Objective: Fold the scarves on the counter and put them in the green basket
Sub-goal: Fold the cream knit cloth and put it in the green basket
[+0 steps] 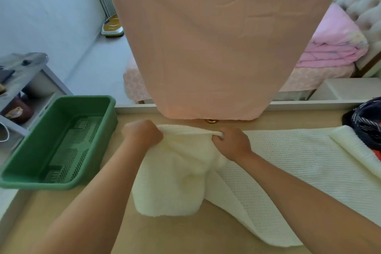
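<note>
Right of the green basket (37, 183), the left hand (142, 135) and right hand (232, 142) are each pinching one end of the cream knit scarf (173, 181). Its long tail is trailing away from the basket, so the fold is at risk of going skewed.

Bare forearms (99, 187), bare hands (143, 135) (232, 143)

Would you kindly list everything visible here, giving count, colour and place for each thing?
cream scarf: one, cream knit, spread over the counter, left end lifted.
green basket: one, green, counter's left end, no scarf inside.
dark scarves: heap, count unclear, navy striped with red, counter's right edge.
counter: one, beige, foreground.
hanging cloth: one, peach, above the counter's far edge.
quilt: one, pink, folded, far right background.
shelf unit: one, grey, left of the green basket.
left hand: one, grips the cream scarf's lifted edge.
right hand: one, pinches the same edge.
</note>
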Tool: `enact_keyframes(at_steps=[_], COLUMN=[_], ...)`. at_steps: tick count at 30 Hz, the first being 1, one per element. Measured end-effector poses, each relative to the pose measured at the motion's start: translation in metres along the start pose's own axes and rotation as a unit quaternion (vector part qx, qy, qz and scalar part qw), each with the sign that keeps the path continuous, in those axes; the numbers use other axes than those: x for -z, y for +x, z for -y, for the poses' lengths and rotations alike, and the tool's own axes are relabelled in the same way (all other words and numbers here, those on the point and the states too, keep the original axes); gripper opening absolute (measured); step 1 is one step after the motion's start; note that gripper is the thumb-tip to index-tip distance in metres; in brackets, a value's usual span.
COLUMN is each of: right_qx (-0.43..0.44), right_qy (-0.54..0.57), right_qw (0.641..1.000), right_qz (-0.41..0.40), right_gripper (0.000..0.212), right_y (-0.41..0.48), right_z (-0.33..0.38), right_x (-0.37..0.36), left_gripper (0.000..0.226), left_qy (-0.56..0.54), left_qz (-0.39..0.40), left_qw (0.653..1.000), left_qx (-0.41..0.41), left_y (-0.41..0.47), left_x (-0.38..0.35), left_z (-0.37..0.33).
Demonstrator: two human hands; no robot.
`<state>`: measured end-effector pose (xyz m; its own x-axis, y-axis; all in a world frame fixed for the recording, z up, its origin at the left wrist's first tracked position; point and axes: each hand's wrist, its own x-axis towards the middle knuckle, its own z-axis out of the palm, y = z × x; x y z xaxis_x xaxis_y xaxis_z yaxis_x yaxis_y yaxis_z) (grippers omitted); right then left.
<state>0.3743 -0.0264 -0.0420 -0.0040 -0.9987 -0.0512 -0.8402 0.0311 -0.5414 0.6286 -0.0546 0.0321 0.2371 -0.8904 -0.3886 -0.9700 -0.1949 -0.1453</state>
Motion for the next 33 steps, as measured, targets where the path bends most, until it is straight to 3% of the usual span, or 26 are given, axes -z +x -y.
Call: enact_keyframes(at_steps=[2,4,7,8,10,12,14,16,19,21,23,26,29,31,33], right_qx=[0.028,0.049,0.071,0.075,0.067,0.037,0.007,-0.003,-0.003,-0.024,-0.038,-0.04,-0.002,0.014,-0.017], right_qy=[0.068,0.122,0.17,0.163,0.116,0.066,0.028,-0.026,-0.093,-0.115,-0.146,-0.15,-0.132,-0.12,-0.081], right_qw=[0.997,0.991,0.981,0.979,0.982,0.984,0.979,0.972,0.971,0.97,0.968,0.977,0.98,0.967,0.943], right_qz=[-0.02,-0.009,0.068,0.095,0.131,0.16,0.203,0.233,0.219,0.214,0.198,0.145,0.151,0.225,0.321], right_gripper=[0.021,0.007,0.071,0.082,0.08,0.056,0.034,0.032,0.077,0.1,0.099,0.082,0.06,0.047,0.041], right_y=[0.014,0.026,0.037,0.038,0.031,0.019,0.0,-0.02,-0.045,-0.058,-0.065,-0.066,-0.062,-0.064,-0.066], right_z=[0.024,0.045,0.063,0.065,0.061,0.051,0.042,0.035,0.029,0.026,0.027,0.035,0.05,0.062,0.074], right_x=[0.002,0.0,-0.012,-0.019,-0.036,-0.056,-0.077,-0.096,-0.122,-0.133,-0.138,-0.139,-0.128,-0.118,-0.112], left_gripper=[0.023,0.038,0.052,0.051,0.048,0.04,0.04,0.058,0.084,0.066,0.042,0.031,0.034,0.042,0.047], left_qy=[0.003,-0.007,0.001,-0.009,-0.059,-0.125,-0.15,-0.097,0.008,0.012,-0.003,0.105,0.172,0.144,0.101], left_qz=[-0.121,-0.176,-0.232,-0.258,-0.273,-0.192,-0.032,0.085,0.123,0.073,0.021,0.002,0.155,0.314,0.388], left_qw=[0.992,0.984,0.972,0.966,0.955,0.95,0.951,0.949,0.949,0.955,0.966,0.965,0.953,0.928,0.909], left_qx=[0.022,0.032,0.023,-0.003,-0.105,-0.214,-0.268,-0.287,-0.289,-0.286,-0.258,-0.239,-0.195,-0.14,-0.115], left_y=[0.006,0.016,0.03,0.034,0.038,0.035,0.03,0.027,0.029,0.031,0.034,0.038,0.038,0.036,0.033], left_x=[0.011,0.005,-0.026,-0.038,-0.064,-0.089,-0.111,-0.133,-0.166,-0.178,-0.179,-0.16,-0.125,-0.101,-0.085], left_z=[0.012,0.021,0.034,0.038,0.041,0.042,0.045,0.052,0.069,0.08,0.087,0.092,0.091,0.086,0.08])
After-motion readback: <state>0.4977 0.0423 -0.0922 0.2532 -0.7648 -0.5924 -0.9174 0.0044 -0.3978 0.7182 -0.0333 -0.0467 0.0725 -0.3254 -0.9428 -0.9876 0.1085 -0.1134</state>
